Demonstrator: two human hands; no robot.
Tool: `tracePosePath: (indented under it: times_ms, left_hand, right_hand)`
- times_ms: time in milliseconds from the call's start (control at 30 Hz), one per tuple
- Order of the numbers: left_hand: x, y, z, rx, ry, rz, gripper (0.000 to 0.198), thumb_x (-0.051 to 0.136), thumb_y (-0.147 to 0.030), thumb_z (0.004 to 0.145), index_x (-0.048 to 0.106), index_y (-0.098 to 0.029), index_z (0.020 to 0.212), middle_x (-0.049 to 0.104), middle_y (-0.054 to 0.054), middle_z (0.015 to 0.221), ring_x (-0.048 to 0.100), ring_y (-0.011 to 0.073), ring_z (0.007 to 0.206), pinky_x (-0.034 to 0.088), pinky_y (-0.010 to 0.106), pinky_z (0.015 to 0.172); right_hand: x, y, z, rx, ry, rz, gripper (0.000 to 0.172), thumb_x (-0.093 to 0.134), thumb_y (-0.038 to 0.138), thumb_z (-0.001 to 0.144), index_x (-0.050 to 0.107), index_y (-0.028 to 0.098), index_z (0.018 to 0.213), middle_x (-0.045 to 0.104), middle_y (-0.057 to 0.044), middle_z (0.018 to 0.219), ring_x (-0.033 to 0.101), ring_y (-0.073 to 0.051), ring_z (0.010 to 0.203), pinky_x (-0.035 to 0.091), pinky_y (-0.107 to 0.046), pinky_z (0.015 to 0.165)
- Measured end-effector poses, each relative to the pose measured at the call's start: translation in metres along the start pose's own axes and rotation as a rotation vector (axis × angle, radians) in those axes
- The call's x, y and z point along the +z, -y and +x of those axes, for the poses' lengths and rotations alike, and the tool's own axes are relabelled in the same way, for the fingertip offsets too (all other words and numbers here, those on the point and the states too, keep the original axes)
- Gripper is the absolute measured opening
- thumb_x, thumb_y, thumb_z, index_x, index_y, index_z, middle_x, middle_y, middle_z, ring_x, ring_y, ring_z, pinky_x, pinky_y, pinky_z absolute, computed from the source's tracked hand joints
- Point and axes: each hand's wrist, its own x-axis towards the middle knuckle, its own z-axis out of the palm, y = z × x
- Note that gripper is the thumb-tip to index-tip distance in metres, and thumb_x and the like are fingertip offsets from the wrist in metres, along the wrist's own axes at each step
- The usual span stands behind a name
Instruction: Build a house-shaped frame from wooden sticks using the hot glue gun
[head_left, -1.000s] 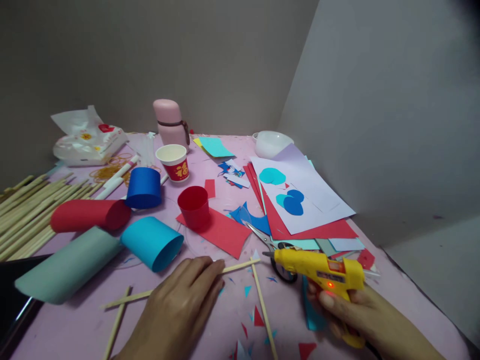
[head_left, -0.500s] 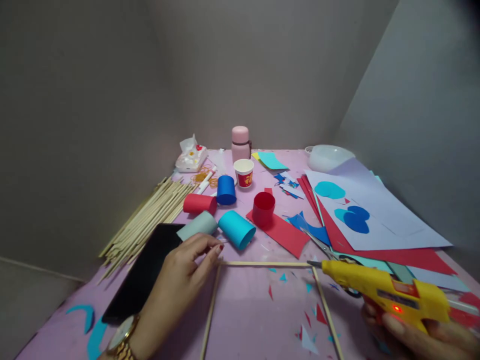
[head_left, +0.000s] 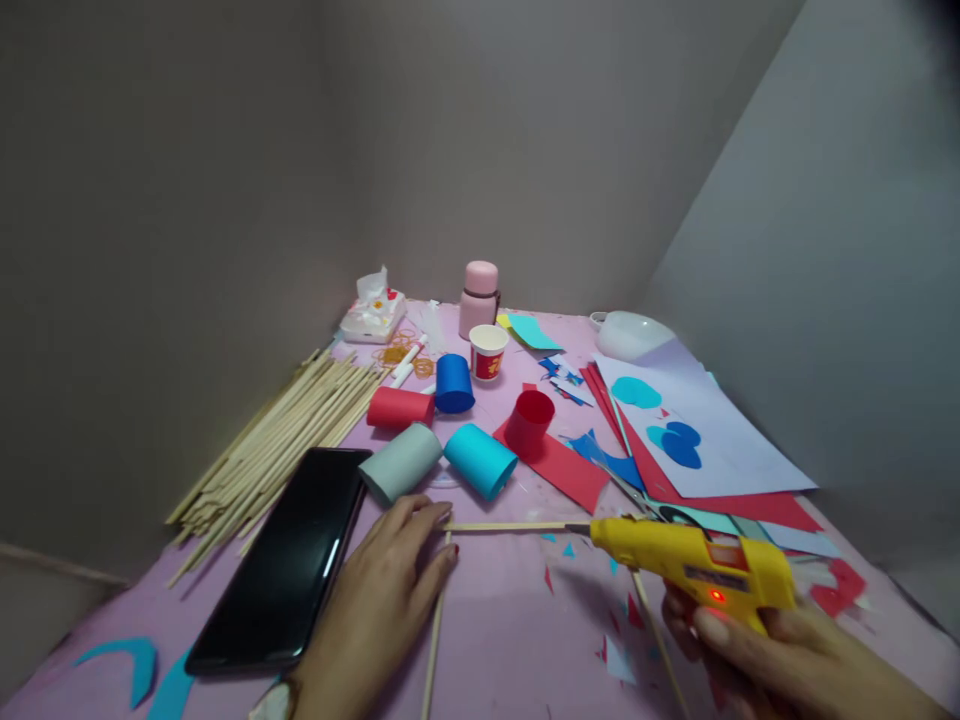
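Observation:
My right hand point(head_left: 750, 640) is wrapped round the handle of a yellow hot glue gun point(head_left: 690, 560) with a red light glowing on its side. The gun's nozzle points left, at the crosswise wooden stick point(head_left: 510, 527); whether it touches the stick I cannot tell. At the left corner, the thumb and fingers of my left hand point(head_left: 390, 580) close about the stick ends. Two more sticks run toward me, a left one point(head_left: 435, 640) and a right one point(head_left: 656, 640), whose top the gun partly hides.
Paper tubes stand or lie beyond the sticks: grey point(head_left: 401, 463), light blue point(head_left: 481, 462), dark blue point(head_left: 454, 384) and red point(head_left: 529, 425). A black phone point(head_left: 281, 560) and a stick bundle point(head_left: 292, 430) lie left. Scissors point(head_left: 626, 487) and paper sheets point(head_left: 720, 440) are right.
The glue gun's nozzle has moved left from the right corner along the crosswise stick. My left fingers have come onto the left corner. The camera view has shifted slightly.

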Motion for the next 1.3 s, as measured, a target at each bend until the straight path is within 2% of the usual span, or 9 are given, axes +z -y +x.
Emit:
tracePosePath:
  times_ms: [67, 133, 300, 467, 633, 800, 900, 1067, 1300]
  left_hand:
    - [0.005, 0.005, 0.002, 0.017, 0.014, -0.010, 0.031, 0.044, -0.038, 0.090, 0.056, -0.026, 0.116, 0.055, 0.007, 0.116, 0.057, 0.0237, 0.107, 0.048, 0.041, 0.089]
    - [0.009, 0.010, 0.005, 0.023, 0.036, -0.011, 0.033, 0.044, -0.043, 0.090, 0.056, -0.028, 0.117, 0.053, 0.007, 0.114, 0.059, 0.0238, 0.104, 0.050, 0.041, 0.086]
    - [0.012, 0.012, 0.012, 0.064, 0.038, 0.006, 0.035, 0.046, -0.045, 0.088, 0.058, -0.028, 0.116, 0.054, 0.007, 0.107, 0.060, 0.0235, 0.097, 0.051, 0.039, 0.080]
    - [0.009, 0.006, 0.011, 0.075, 0.002, 0.035, 0.028, 0.049, -0.038, 0.087, 0.062, -0.027, 0.110, 0.057, 0.005, 0.101, 0.061, 0.0220, 0.091, 0.051, 0.036, 0.077]
    - [0.005, 0.001, 0.008, 0.032, 0.054, 0.017, 0.026, 0.049, -0.033, 0.087, 0.061, -0.024, 0.109, 0.056, 0.007, 0.102, 0.059, 0.0236, 0.096, 0.050, 0.039, 0.081]
    - [0.003, -0.002, 0.007, -0.001, 0.074, -0.009, 0.024, 0.050, -0.030, 0.086, 0.060, -0.023, 0.107, 0.056, 0.007, 0.104, 0.059, 0.0243, 0.098, 0.049, 0.041, 0.083]
    - [0.002, -0.001, 0.004, -0.008, 0.033, -0.036, 0.028, 0.053, -0.031, 0.085, 0.058, -0.023, 0.111, 0.057, 0.008, 0.107, 0.059, 0.0242, 0.099, 0.049, 0.041, 0.084]
    - [-0.008, 0.009, 0.000, -0.022, 0.008, -0.096, 0.028, 0.047, -0.031, 0.089, 0.058, -0.023, 0.113, 0.062, 0.007, 0.111, 0.061, 0.0221, 0.101, 0.050, 0.038, 0.086]
    - [-0.016, 0.013, 0.001, -0.056, 0.062, -0.085, 0.024, 0.042, -0.027, 0.090, 0.062, -0.022, 0.103, 0.068, 0.004, 0.101, 0.064, 0.0194, 0.094, 0.050, 0.033, 0.083]
  right_hand:
    - [0.004, 0.010, 0.000, 0.048, -0.036, -0.009, 0.043, 0.062, 0.062, 0.073, 0.069, 0.020, 0.078, 0.058, -0.001, 0.057, 0.050, -0.013, 0.051, 0.037, -0.024, 0.047]
    - [0.006, 0.020, 0.000, 0.004, -0.078, 0.010, 0.048, 0.059, 0.065, 0.073, 0.065, 0.017, 0.075, 0.054, 0.001, 0.053, 0.047, -0.011, 0.048, 0.034, -0.023, 0.045]
    - [0.013, 0.040, -0.001, -0.092, -0.114, 0.058, 0.047, 0.061, 0.063, 0.071, 0.059, 0.017, 0.079, 0.058, -0.001, 0.068, 0.047, -0.009, 0.046, 0.034, -0.022, 0.044]
    - [0.022, 0.040, -0.001, -0.024, -0.116, -0.021, 0.050, 0.059, 0.067, 0.070, 0.060, 0.017, 0.078, 0.053, 0.002, 0.053, 0.043, -0.010, 0.046, 0.029, -0.023, 0.045]
    - [0.027, 0.032, 0.001, 0.044, -0.088, -0.033, 0.046, 0.061, 0.066, 0.069, 0.065, 0.021, 0.077, 0.051, 0.003, 0.052, 0.041, -0.010, 0.048, 0.031, -0.023, 0.047]
    - [0.024, 0.028, 0.007, 0.061, 0.052, -0.065, 0.041, 0.065, 0.064, 0.066, 0.066, 0.024, 0.063, 0.052, 0.000, 0.053, 0.040, -0.012, 0.048, 0.031, -0.024, 0.045]
    - [0.029, 0.031, 0.007, 0.062, 0.069, -0.082, 0.042, 0.064, 0.063, 0.068, 0.063, 0.023, 0.053, 0.050, -0.001, 0.053, 0.038, -0.012, 0.049, 0.034, -0.025, 0.046]
    - [0.049, 0.040, 0.007, 0.060, 0.031, -0.052, 0.041, 0.068, 0.066, 0.059, 0.066, 0.025, 0.060, 0.049, 0.000, 0.060, 0.038, -0.013, 0.054, 0.036, -0.025, 0.049]
    - [0.058, 0.047, 0.021, 0.054, 0.259, -0.182, 0.043, 0.062, 0.065, 0.068, 0.065, 0.022, 0.071, 0.040, 0.004, 0.056, 0.031, -0.010, 0.051, 0.028, -0.020, 0.046]
